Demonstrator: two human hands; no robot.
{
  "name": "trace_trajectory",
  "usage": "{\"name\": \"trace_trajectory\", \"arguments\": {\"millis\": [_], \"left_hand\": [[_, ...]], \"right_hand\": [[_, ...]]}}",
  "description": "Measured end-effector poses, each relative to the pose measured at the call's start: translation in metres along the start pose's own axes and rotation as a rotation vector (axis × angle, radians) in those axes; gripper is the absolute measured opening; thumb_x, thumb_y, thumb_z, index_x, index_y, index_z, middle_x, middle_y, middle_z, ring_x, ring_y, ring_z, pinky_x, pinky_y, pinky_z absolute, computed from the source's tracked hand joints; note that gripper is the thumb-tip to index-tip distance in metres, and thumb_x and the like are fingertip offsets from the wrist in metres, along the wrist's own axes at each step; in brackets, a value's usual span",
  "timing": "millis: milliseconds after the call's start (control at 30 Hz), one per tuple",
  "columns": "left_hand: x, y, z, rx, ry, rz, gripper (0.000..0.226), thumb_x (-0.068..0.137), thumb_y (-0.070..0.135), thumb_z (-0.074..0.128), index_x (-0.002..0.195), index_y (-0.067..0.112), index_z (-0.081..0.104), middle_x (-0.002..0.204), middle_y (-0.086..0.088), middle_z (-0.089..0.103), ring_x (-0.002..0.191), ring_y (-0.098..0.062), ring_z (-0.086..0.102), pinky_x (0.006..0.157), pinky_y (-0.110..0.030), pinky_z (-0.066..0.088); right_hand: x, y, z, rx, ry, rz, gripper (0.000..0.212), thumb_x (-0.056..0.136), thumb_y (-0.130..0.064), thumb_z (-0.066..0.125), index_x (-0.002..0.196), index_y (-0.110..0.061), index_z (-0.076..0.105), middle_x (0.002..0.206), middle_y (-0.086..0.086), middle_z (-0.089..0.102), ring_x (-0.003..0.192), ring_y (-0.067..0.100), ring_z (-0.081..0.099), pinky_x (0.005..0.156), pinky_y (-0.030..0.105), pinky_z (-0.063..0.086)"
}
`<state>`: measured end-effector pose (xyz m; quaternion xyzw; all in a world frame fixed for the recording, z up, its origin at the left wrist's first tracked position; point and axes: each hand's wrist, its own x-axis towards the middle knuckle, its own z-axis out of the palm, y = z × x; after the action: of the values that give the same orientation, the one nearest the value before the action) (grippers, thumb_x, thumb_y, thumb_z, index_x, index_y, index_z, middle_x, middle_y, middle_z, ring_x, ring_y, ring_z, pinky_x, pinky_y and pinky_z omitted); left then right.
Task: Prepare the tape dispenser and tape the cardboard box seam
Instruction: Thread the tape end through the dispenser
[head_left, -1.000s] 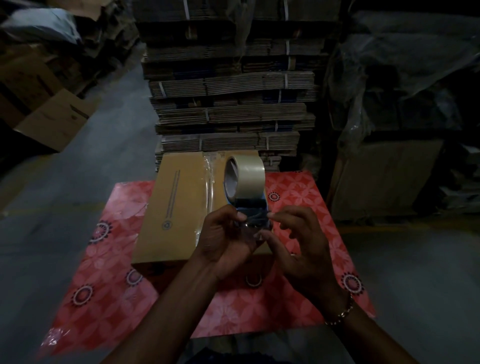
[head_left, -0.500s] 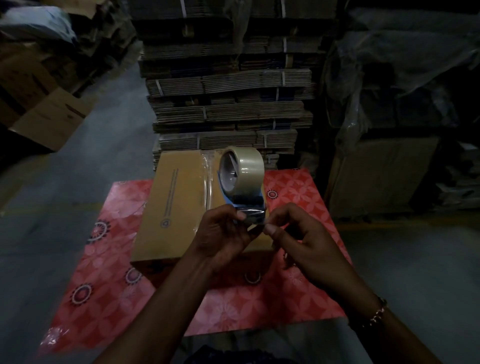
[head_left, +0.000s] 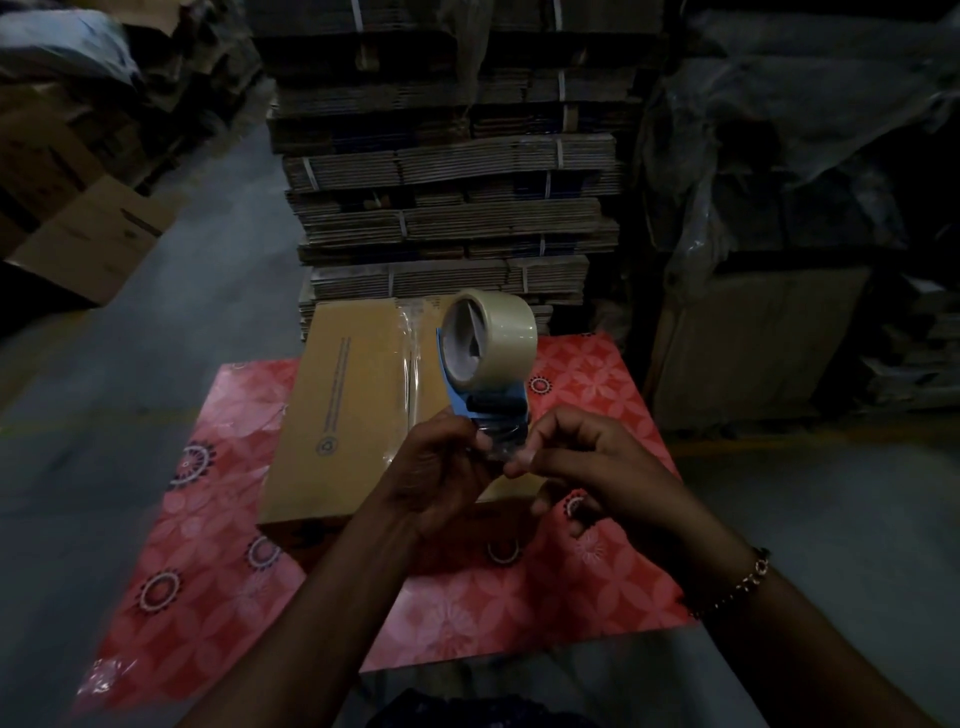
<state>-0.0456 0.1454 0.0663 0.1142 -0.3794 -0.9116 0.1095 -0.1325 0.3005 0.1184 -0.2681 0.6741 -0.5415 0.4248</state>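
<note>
My left hand (head_left: 441, 473) grips tape dispenser (head_left: 485, 400) handle, roll up. My right hand (head_left: 587, 462) fingertips pinch tape end at dispenser mouth. Dispenser held above cardboard box (head_left: 353, 405) on red patterned table (head_left: 519, 613).

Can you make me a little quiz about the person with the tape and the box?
1. True or false: the clear tape roll on the blue tape dispenser is held above the brown cardboard box.
2. Which wrist wears the beaded bracelet?
3. The box sits on: A) bare floor B) a red flower-patterned sheet C) a chair.

Key: 1 true; 2 right; 3 B. The left hand and right hand both work at the dispenser.
</note>
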Motion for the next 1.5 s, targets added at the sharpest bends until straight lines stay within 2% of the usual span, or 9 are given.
{"name": "trace_trajectory", "arguments": {"millis": [167, 267, 333, 633, 833, 967, 1100, 1233, 1500], "left_hand": [[0.001, -0.003, -0.002, 0.03, 0.007, 0.01, 0.05, 0.056, -0.001, 0.057, 0.105, -0.004, 0.066, 0.105, -0.022, 0.062, 0.099, -0.036, 0.052, 0.086, -0.042, 0.044], [0.001, -0.002, -0.001, 0.075, 0.022, 0.016, 0.037, 0.061, -0.004, 0.049, 0.091, -0.002, 0.069, 0.1, -0.022, 0.06, 0.093, -0.035, 0.054, 0.083, -0.04, 0.049], [0.001, -0.001, -0.001, 0.092, 0.019, 0.017, 0.043, 0.063, -0.004, 0.046, 0.101, -0.005, 0.066, 0.1, -0.022, 0.061, 0.09, -0.034, 0.056, 0.079, -0.039, 0.05], [-0.002, 0.002, -0.001, 0.129, 0.048, -0.006, 0.042, 0.063, -0.005, 0.043, 0.1, -0.005, 0.061, 0.076, -0.011, 0.068, 0.069, -0.019, 0.063, 0.06, -0.028, 0.05], [-0.002, 0.002, -0.005, 0.106, 0.056, 0.0, 0.046, 0.066, -0.006, 0.045, 0.104, 0.0, 0.07, 0.092, -0.016, 0.071, 0.083, -0.025, 0.066, 0.07, -0.033, 0.053], [-0.004, 0.001, -0.006, 0.075, 0.074, -0.024, 0.042, 0.061, -0.003, 0.05, 0.098, -0.001, 0.07, 0.091, -0.015, 0.069, 0.079, -0.024, 0.065, 0.064, -0.032, 0.055], [-0.007, 0.002, -0.011, 0.034, 0.088, -0.044, 0.062, 0.056, 0.007, 0.061, 0.117, -0.004, 0.058, 0.109, -0.019, 0.068, 0.096, -0.03, 0.066, 0.074, -0.037, 0.057], [-0.007, 0.001, -0.012, 0.011, 0.096, -0.045, 0.049, 0.062, 0.005, 0.05, 0.106, -0.001, 0.07, 0.106, -0.019, 0.07, 0.097, -0.032, 0.064, 0.072, -0.035, 0.058], [-0.005, -0.004, -0.01, 0.039, 0.137, -0.041, 0.059, 0.055, 0.015, 0.061, 0.112, 0.0, 0.071, 0.116, -0.02, 0.067, 0.103, -0.032, 0.062, 0.076, -0.035, 0.053]], "right_hand": [[0.008, -0.002, 0.002, -0.032, 0.07, 0.04, 0.015, 0.084, -0.017, 0.075, 0.078, -0.014, 0.063, 0.058, -0.006, 0.066, 0.047, 0.009, 0.058, 0.038, 0.018, 0.033], [0.012, -0.001, 0.002, -0.015, 0.076, 0.047, 0.016, 0.082, -0.017, 0.077, 0.076, -0.014, 0.063, 0.071, 0.003, 0.073, 0.043, 0.009, 0.053, 0.04, 0.019, 0.031], [0.013, 0.0, 0.001, 0.0, 0.071, 0.044, 0.017, 0.081, -0.015, 0.078, 0.075, -0.013, 0.062, 0.078, 0.006, 0.075, 0.042, 0.008, 0.051, 0.039, 0.018, 0.03], [0.021, -0.002, -0.001, -0.087, -0.008, 0.079, 0.022, 0.081, -0.007, 0.077, 0.07, -0.015, 0.059, 0.042, -0.01, 0.054, 0.034, 0.007, 0.044, 0.043, 0.02, 0.024], [0.026, -0.001, 0.0, -0.07, -0.015, 0.111, 0.025, 0.079, -0.004, 0.078, 0.067, -0.012, 0.058, 0.04, -0.009, 0.051, 0.036, 0.009, 0.036, 0.041, 0.02, 0.019], [0.028, 0.0, 0.001, -0.066, -0.011, 0.13, 0.032, 0.077, -0.002, 0.079, 0.063, -0.015, 0.054, 0.038, -0.011, 0.044, 0.033, 0.004, 0.03, 0.039, 0.018, 0.019], [0.027, -0.001, 0.0, -0.053, 0.017, 0.121, 0.039, 0.074, 0.0, 0.08, 0.078, -0.019, 0.046, 0.041, -0.01, 0.047, 0.036, 0.006, 0.031, 0.042, 0.022, 0.018], [0.023, -0.002, 0.001, 0.009, 0.022, 0.169, 0.042, 0.075, 0.002, 0.075, 0.103, -0.017, 0.048, 0.066, 0.004, 0.066, 0.042, 0.009, 0.032, 0.045, 0.023, 0.017], [0.019, 0.012, 0.016, 0.192, 0.102, 0.176, 0.051, 0.076, -0.002, 0.077, 0.117, -0.018, 0.051, 0.071, 0.0, 0.067, 0.047, 0.009, 0.054, 0.04, 0.019, 0.035]]}}
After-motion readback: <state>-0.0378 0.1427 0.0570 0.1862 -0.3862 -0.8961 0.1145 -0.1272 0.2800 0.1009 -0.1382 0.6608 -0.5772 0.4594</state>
